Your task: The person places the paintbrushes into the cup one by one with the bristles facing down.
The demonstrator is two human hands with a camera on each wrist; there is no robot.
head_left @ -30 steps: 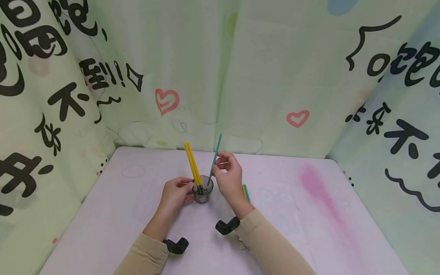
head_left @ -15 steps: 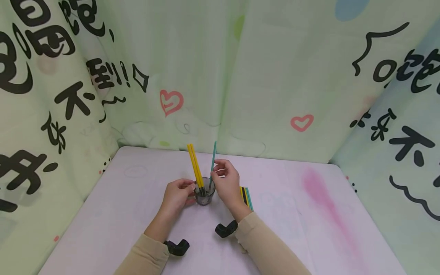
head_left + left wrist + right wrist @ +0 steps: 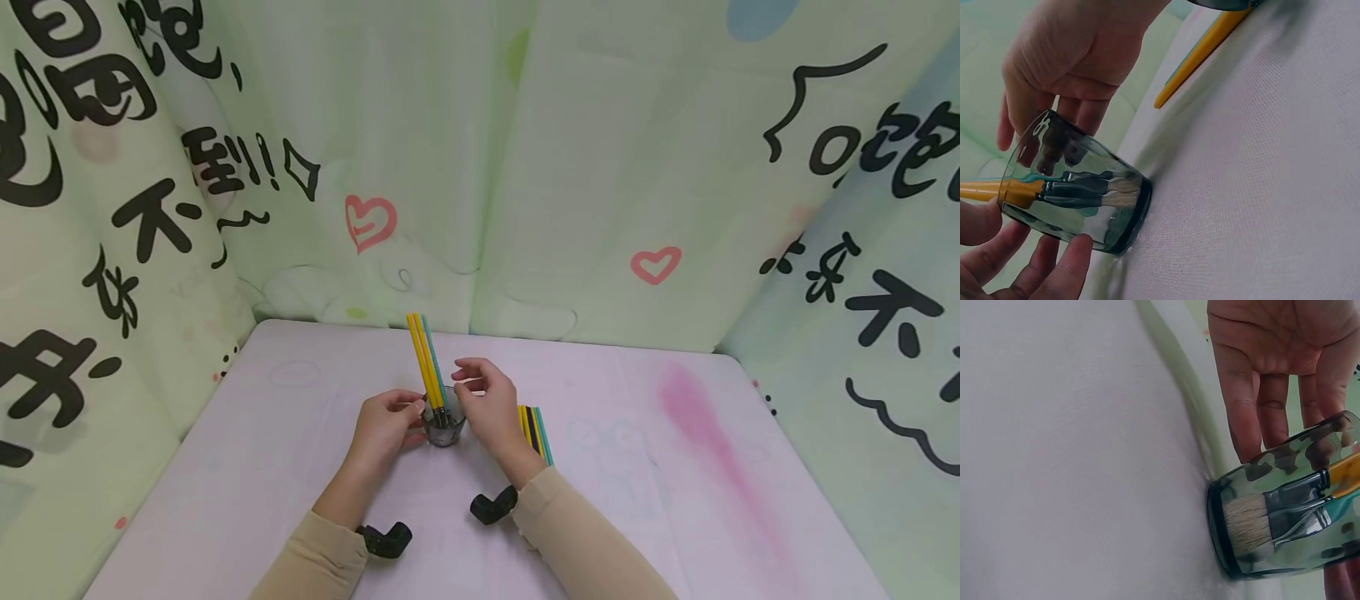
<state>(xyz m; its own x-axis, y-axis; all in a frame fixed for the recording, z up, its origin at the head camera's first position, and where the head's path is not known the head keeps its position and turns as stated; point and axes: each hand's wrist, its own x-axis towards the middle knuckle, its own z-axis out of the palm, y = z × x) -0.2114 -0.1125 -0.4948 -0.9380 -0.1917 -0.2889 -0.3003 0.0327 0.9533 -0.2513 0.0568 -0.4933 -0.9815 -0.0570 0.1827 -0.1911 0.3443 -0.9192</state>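
A small clear glass (image 3: 444, 435) stands upright on the table, with two yellow-handled paintbrushes (image 3: 420, 354) and a teal-handled paintbrush (image 3: 432, 354) leaning together in it. Their bristles (image 3: 1247, 523) point down at the glass's bottom in the right wrist view. My left hand (image 3: 384, 427) holds the glass from its left side, thumb near the rim and fingers along the wall. At the right side of the rim is my right hand (image 3: 491, 408), its fingers loosely bent and no brush between them. Whether its fingertips touch the glass is hard to tell.
More paintbrushes (image 3: 534, 433) with yellow, black and teal handles lie on the table beyond the right wrist, partly hidden by the arm. The table (image 3: 637, 500) has a pale cloth with a pink streak. Printed curtains (image 3: 570, 167) enclose its back and sides.
The teal paintbrush, held upright by my right hand before, has been let go and now leans left against the yellow ones. My right hand has come lower, beside the rim. The left hand stays.
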